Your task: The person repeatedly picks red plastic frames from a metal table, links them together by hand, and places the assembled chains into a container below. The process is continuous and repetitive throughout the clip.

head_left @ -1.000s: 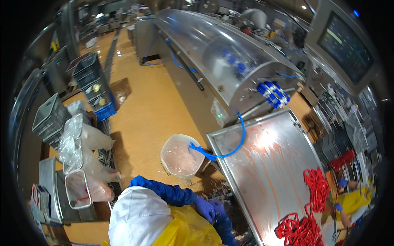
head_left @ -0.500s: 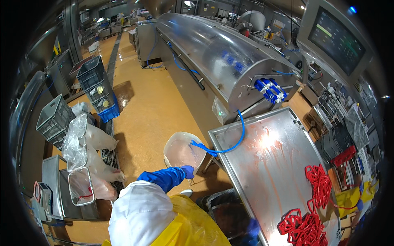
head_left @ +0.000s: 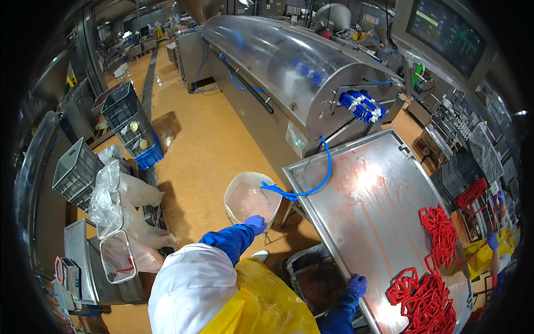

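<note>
We look down from head height at a person in a white coat and yellow apron. Our left hand (head_left: 256,224), in a blue glove, reaches forward and rests on the near rim of a pale translucent bucket (head_left: 249,197) standing on the orange floor just ahead; the fingers curl over the rim, gripping it. A blue hose (head_left: 311,186) drops into the bucket from the right. Our right hand (head_left: 357,285), also gloved, lies lower right with fingers curled on the near edge of the steel counter (head_left: 367,217). The bucket sits ahead of the left hand, well apart from the right. Red plastic hooks (head_left: 431,289) lie farther right.
</note>
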